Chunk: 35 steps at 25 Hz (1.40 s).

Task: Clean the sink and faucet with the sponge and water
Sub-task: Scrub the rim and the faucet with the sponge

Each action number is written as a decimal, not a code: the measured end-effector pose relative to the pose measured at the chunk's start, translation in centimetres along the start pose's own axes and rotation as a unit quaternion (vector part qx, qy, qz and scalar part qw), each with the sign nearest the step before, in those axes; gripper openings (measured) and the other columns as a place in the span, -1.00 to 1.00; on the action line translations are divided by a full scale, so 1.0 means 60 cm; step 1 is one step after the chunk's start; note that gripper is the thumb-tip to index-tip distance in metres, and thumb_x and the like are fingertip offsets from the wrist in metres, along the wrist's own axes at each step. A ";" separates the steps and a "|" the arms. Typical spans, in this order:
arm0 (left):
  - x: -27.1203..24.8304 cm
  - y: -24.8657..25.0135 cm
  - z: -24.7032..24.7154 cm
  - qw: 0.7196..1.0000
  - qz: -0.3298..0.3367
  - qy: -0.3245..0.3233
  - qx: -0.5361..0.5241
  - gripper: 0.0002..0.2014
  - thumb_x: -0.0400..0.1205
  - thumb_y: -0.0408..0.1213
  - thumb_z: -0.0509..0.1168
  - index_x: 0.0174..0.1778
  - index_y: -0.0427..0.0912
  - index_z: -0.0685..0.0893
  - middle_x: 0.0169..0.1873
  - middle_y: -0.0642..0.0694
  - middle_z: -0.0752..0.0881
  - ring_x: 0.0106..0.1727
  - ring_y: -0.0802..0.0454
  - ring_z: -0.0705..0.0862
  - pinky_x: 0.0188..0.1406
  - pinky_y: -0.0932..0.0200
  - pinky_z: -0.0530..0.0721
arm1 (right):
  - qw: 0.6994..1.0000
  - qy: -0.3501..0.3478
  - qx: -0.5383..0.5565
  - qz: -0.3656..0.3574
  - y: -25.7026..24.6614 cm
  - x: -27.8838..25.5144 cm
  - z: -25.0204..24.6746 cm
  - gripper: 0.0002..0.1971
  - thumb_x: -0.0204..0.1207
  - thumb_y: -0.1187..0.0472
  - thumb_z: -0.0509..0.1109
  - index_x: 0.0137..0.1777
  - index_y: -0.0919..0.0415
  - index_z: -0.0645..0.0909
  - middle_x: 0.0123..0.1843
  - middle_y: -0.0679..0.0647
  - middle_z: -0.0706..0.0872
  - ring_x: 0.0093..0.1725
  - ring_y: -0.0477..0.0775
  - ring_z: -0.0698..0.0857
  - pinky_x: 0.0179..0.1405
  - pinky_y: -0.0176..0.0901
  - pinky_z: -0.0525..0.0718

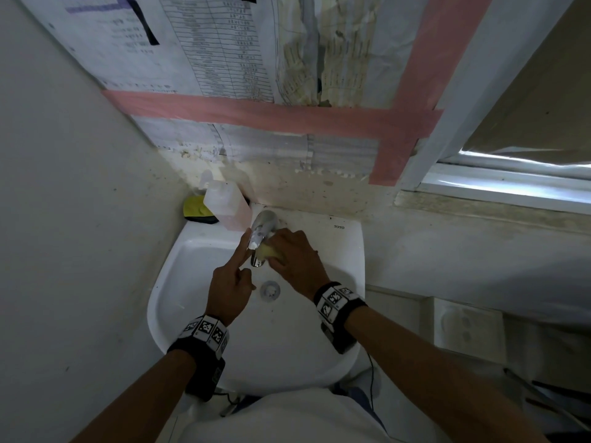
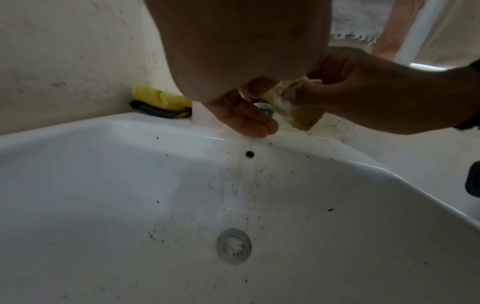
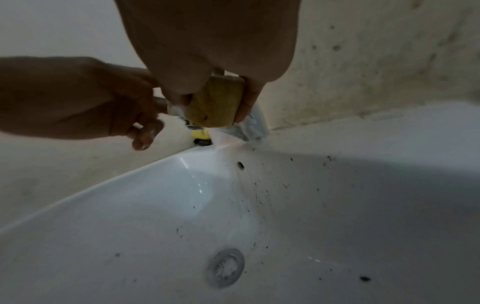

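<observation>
Right hand [image 1: 295,260]: we see it gripping a yellow sponge [image 1: 271,252], fingers and thumb curled round it, pressing it against the right side of the chrome faucet [image 1: 260,238].
Left hand [image 1: 232,284]: we see the index finger laid straight along the faucet's left side, the other fingers loosely curled and holding nothing.
Sponge, close up: in the right wrist view it sits between thumb and fingers, with white suds on the metal beside it.
Sink [image 1: 192,276]: a white basin directly under both hands; we see dark specks scattered over its wall and floor, and a thin film of water running down below the overflow hole [image 2: 249,153].
Drain [image 1: 270,289]: just below the two hands, with bubbles in its strainer.
Soap bottle [image 1: 225,204]: beyond the left hand on the sink's back ledge, translucent, pinkish liquid inside.
Yellow cloth [image 1: 195,207]: left of the bottle, in the corner.
Room: papers [image 1: 224,59] held with pink tape [image 1: 271,115] above the hands; a stained wall behind; a window [image 1: 511,177] to the right hand's far side.
</observation>
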<state>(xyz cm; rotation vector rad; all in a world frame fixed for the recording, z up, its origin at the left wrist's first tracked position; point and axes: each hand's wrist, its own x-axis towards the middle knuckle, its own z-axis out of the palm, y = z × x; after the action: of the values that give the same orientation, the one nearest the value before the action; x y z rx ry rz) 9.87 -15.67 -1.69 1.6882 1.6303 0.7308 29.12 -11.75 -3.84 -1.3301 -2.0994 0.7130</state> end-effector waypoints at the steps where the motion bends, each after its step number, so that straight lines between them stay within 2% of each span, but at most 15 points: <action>1: 0.001 0.002 -0.001 1.000 -0.001 0.000 0.002 -0.10 0.67 -0.60 0.10 0.72 0.47 0.12 -0.08 -0.04 0.66 -0.41 -0.22 0.74 -0.15 -0.15 0.85 | 0.999 -0.015 -0.027 -0.043 -0.003 -0.005 0.003 -0.68 0.65 0.05 0.29 0.37 0.03 0.56 0.38 -0.03 0.54 0.22 0.10 0.46 -0.13 0.08 0.68; 3: 0.001 0.002 -0.003 1.000 -0.002 0.003 0.004 -0.10 0.68 -0.59 0.10 0.72 0.47 0.13 -0.06 -0.02 0.69 -0.39 -0.18 0.77 -0.14 -0.08 0.86 | 0.995 -0.036 -0.048 -0.079 -0.001 -0.012 0.006 -0.67 0.64 0.02 0.27 0.37 0.01 0.55 0.40 -0.05 0.54 0.24 0.10 0.46 -0.19 0.05 0.69; 6: 0.001 0.002 0.001 1.000 -0.002 0.017 -0.001 -0.12 0.68 -0.59 0.13 0.72 0.44 0.16 -0.01 -0.04 0.76 -0.39 -0.12 0.79 -0.15 -0.06 0.87 | 1.000 -0.002 -0.009 0.015 0.006 0.001 -0.004 -0.70 0.61 0.05 0.26 0.30 0.09 0.54 0.30 0.04 0.54 0.11 0.13 0.45 -0.13 0.23 0.66; 10: 0.004 0.000 0.002 1.000 0.015 0.024 0.010 -0.09 0.66 -0.60 0.12 0.73 0.44 0.13 -0.01 -0.33 0.83 -0.44 -0.03 0.72 -0.20 -0.06 0.87 | 0.994 -0.032 -0.052 -0.087 -0.008 -0.016 0.003 -0.69 0.60 0.08 0.36 0.33 0.00 0.51 0.39 -0.02 0.52 0.22 0.12 0.47 -0.32 -0.01 0.66; 13: 0.004 -0.001 0.004 0.999 0.013 0.027 0.009 -0.09 0.65 -0.60 0.12 0.72 0.45 0.13 -0.01 -0.47 0.79 -0.42 -0.09 0.76 -0.22 -0.13 0.86 | 1.000 0.007 -0.005 0.011 -0.005 0.001 0.010 -0.72 0.59 0.06 0.26 0.27 0.06 0.54 0.23 0.00 0.52 0.07 0.10 0.44 -0.08 0.07 0.60; 15: 0.003 -0.002 0.005 1.000 0.013 0.027 0.010 -0.08 0.64 -0.61 0.12 0.72 0.45 0.13 -0.05 -0.50 0.77 -0.40 -0.15 0.77 -0.25 -0.17 0.85 | 0.999 0.019 0.012 0.027 -0.014 -0.001 0.021 -0.71 0.60 0.06 0.20 0.26 0.07 0.55 0.17 -0.02 0.50 0.02 0.06 0.39 0.01 -0.04 0.50; 16: 0.003 -0.003 0.006 0.999 0.013 0.027 0.012 -0.07 0.63 -0.61 0.13 0.72 0.45 0.13 -0.11 -0.47 0.76 -0.43 -0.16 0.75 -0.26 -0.19 0.84 | 1.000 0.017 0.008 0.011 -0.020 -0.009 0.025 -0.71 0.62 0.07 0.22 0.29 0.06 0.55 0.19 -0.02 0.50 0.03 0.04 0.38 -0.02 -0.08 0.47; 18: 0.002 -0.006 0.008 0.999 0.010 0.027 0.017 -0.07 0.63 -0.60 0.13 0.72 0.46 0.12 -0.22 -0.17 0.68 -0.47 -0.18 0.72 -0.28 -0.24 0.82 | 1.000 0.004 0.004 -0.004 -0.020 -0.018 0.024 -0.70 0.64 0.11 0.26 0.35 0.04 0.53 0.24 -0.02 0.51 0.04 0.03 0.37 -0.05 -0.08 0.50; 20: 0.002 -0.007 0.011 1.000 0.006 0.025 0.016 -0.08 0.64 -0.58 0.13 0.72 0.47 0.11 -0.15 0.00 0.59 -0.44 -0.24 0.73 -0.28 -0.26 0.82 | 0.998 0.010 0.025 0.058 -0.012 -0.004 0.015 -0.74 0.62 0.11 0.29 0.29 0.06 0.52 0.23 0.01 0.51 0.03 0.08 0.41 -0.03 0.08 0.58; 22: 0.001 -0.007 0.012 1.000 0.005 0.025 0.014 -0.09 0.65 -0.58 0.13 0.72 0.47 0.11 -0.15 0.00 0.57 -0.41 -0.24 0.74 -0.27 -0.28 0.82 | 0.993 0.016 0.043 0.111 -0.018 0.004 0.008 -0.75 0.61 0.08 0.29 0.25 0.07 0.51 0.22 0.04 0.52 0.03 0.14 0.45 -0.03 0.19 0.60; 26: -0.001 -0.005 0.012 0.999 0.017 0.032 0.013 -0.13 0.64 -0.51 0.11 0.73 0.45 0.11 -0.21 -0.12 0.65 -0.48 -0.17 0.70 -0.31 -0.27 0.81 | 0.998 -0.012 0.024 0.051 -0.038 -0.024 0.026 -0.71 0.63 0.08 0.34 0.32 0.01 0.49 0.25 0.01 0.49 0.06 0.10 0.44 -0.10 0.02 0.51; 29: 0.001 -0.007 0.013 0.999 0.013 0.025 0.017 -0.16 0.64 -0.44 0.08 0.73 0.45 0.10 -0.13 -0.01 0.53 -0.52 -0.29 0.66 -0.35 -0.30 0.80 | 0.978 0.029 0.108 0.177 -0.024 0.014 0.019 -0.77 0.59 -0.02 0.39 0.13 -0.02 0.46 0.10 0.00 0.54 -0.02 0.12 0.57 -0.13 0.10 0.65; 32: 0.004 -0.013 0.014 1.000 0.007 0.021 0.014 -0.10 0.65 -0.57 0.11 0.73 0.46 0.10 -0.14 -0.02 0.54 -0.44 -0.35 0.68 -0.35 -0.33 0.79 | 0.959 0.055 0.154 0.232 -0.029 0.023 0.026 -0.77 0.57 0.03 0.44 -0.05 0.01 0.41 -0.06 0.01 0.56 -0.17 0.00 0.59 -0.25 -0.11 0.52; 34: 0.006 -0.019 0.016 1.000 0.007 0.026 0.012 -0.10 0.65 -0.57 0.10 0.73 0.45 0.12 -0.19 -0.09 0.68 -0.37 -0.18 0.66 -0.35 -0.31 0.80 | 0.959 0.044 0.166 0.224 -0.038 0.009 0.033 -0.74 0.56 -0.01 0.46 -0.09 -0.02 0.38 -0.12 -0.02 0.57 -0.23 -0.08 0.56 -0.33 -0.18 0.45; 35: 0.007 -0.021 0.017 1.000 0.005 0.028 0.007 -0.13 0.65 -0.55 0.09 0.73 0.44 0.13 -0.20 -0.19 0.76 -0.26 -0.05 0.62 -0.35 -0.29 0.81 | 0.953 0.039 0.186 0.235 -0.036 0.008 0.033 -0.72 0.55 -0.02 0.47 -0.12 -0.04 0.37 -0.15 -0.02 0.59 -0.24 -0.07 0.56 -0.34 -0.14 0.52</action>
<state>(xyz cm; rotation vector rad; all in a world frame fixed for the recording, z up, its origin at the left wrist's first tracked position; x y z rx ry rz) 9.88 -15.36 -3.34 1.7012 1.6708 0.7787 26.25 -12.39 -3.68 -1.6132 -1.4920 1.1631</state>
